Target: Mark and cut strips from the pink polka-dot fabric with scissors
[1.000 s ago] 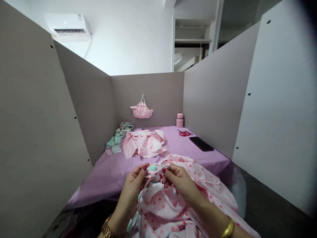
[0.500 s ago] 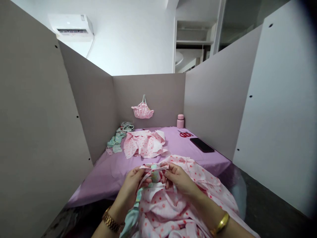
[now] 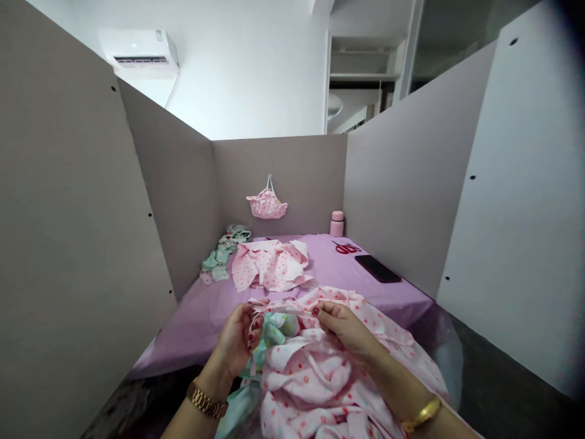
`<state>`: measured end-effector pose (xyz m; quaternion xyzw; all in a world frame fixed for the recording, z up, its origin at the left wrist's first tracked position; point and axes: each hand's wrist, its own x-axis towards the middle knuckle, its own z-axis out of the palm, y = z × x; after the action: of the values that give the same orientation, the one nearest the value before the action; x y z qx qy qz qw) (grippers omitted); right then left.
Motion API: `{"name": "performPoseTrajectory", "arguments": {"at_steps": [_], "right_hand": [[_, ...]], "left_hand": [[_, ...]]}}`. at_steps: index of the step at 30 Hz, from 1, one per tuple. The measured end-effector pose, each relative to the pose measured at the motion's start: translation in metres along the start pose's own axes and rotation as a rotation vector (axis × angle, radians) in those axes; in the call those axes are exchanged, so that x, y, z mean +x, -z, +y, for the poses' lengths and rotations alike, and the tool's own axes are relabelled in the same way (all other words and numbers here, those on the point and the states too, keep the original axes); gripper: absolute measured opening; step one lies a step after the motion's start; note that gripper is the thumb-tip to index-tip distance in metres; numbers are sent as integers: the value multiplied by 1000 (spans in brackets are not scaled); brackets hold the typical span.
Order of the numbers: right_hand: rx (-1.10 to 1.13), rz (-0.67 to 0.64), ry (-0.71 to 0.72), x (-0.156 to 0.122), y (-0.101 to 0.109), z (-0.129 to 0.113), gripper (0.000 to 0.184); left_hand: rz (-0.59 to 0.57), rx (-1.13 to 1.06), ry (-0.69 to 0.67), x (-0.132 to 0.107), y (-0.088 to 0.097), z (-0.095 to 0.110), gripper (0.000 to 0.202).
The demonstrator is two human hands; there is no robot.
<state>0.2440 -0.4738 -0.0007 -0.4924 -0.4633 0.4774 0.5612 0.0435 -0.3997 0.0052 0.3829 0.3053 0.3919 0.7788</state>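
A narrow strip of pink fabric [image 3: 287,303] with red dots stretches between my two hands. My left hand [image 3: 235,341] pinches its left end, and a thin loose length hangs down past the fingers. My right hand [image 3: 345,329] has thumb and forefinger closed on the strip's other side. Below the hands, a large heap of pink dotted cloth [image 3: 311,378] lies bunched over the lap and the near table edge. Mint green cloth [image 3: 276,329] shows under the strip, partly covered by the pink heap.
On the purple-covered table [image 3: 333,262] lie a pink dotted cloth piece [image 3: 272,265], green scraps [image 3: 219,256], red-handled scissors [image 3: 347,248] and a black phone [image 3: 377,268]. A pink bottle [image 3: 337,224] stands in the back corner. A gathered pink piece [image 3: 267,203] hangs on the back panel [image 3: 311,177].
My hands have moved apart, the left one leftward and the right one rightward, drawing the strip out between them. The view has shifted slightly.
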Motion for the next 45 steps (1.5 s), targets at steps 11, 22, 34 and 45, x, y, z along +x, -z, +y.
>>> {"name": "performPoseTrajectory", "arguments": {"at_steps": [11, 22, 34, 45], "right_hand": [[-59, -5, 36, -2, 0, -3, 39], [-195, -58, 72, -4, -2, -2, 45], [-375, -49, 163, 5, 3, -2, 38], [-535, 108, 548, -30, -58, -11, 10]], "left_hand": [[43, 374, -210, -8, -20, -13, 35], [131, 325, -299, -1, -17, -22, 46], [128, 367, -235, 10, -6, -12, 52], [78, 262, -282, -4, -21, -24, 42]]}}
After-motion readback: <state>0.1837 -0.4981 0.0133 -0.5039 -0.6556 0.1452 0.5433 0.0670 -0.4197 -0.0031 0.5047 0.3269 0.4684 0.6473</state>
